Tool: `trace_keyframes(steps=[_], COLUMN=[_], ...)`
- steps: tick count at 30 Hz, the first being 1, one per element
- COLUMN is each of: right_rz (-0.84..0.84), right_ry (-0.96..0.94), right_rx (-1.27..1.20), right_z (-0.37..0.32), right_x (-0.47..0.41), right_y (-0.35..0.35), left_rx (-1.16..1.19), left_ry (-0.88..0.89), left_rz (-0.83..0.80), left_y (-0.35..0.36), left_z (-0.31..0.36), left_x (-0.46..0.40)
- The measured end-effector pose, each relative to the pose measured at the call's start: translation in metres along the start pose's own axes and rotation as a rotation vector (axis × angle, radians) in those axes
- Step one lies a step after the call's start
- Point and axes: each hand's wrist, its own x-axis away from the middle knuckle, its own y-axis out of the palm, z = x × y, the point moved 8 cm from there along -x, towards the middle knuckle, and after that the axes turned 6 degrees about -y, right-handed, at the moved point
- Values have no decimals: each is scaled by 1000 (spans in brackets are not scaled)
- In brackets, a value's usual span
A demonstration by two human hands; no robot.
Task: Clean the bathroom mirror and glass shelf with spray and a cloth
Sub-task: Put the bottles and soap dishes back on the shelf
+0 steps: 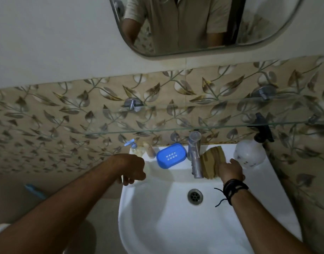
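Early stage, apparently: mirror (pixel 203 26) at 12 o'clock and glass shelf (pixel 194 118) untouched. Spray bottle (pixel 250 154) stands at 2 o'clock on the basin (pixel 157 226). Right hand (pixel 230 170) rests on the folded cloth (pixel 212 160), grip not closed; left hand (pixel 133 171) loosely curled, empty.

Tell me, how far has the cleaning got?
Nothing looks cleaned yet. The right hand is on the folded brown cloth beside the tap; the left hand hangs empty. The spray bottle stands untouched. Mirror and glass shelf remain to do.
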Motion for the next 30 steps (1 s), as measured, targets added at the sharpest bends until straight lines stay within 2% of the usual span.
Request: trace_keyframes(steps=[2, 4, 7, 10, 12, 17, 20, 23, 30], right_rz=[37, 127, 249, 84, -79, -355, -340, -367, -316], right_ry=[-17, -126, -529, -797, -818, -677, -664, -661, -785], right_rx=[28, -24, -119, -98, -12, 281, 372, 458, 534], right_z=[-2, -15, -61, -101, -105, -94, -100, -106, -115], right_x=[12, 35, 102, 172, 188, 156, 128, 108, 97], right_y=[-10, -23, -42, -6, 44, 161, 195, 220, 234], left_rx=[3, 18, 35, -35, -2, 226, 388, 454, 536], left_ry=[-40, -71, -90, -85, -77, 48, 184, 266, 252], left_rz=[26, 60, 128, 296, 373, 490, 539, 602, 692], left_y=[-8, -14, -20, -27, -29, -34, -38, -39, -35], left_z=[-21, -39, -55, -67, -75, -85, -79, -74, -78], left_x=[-9, -16, -28, -44, -60, -106, -113, -118, -109])
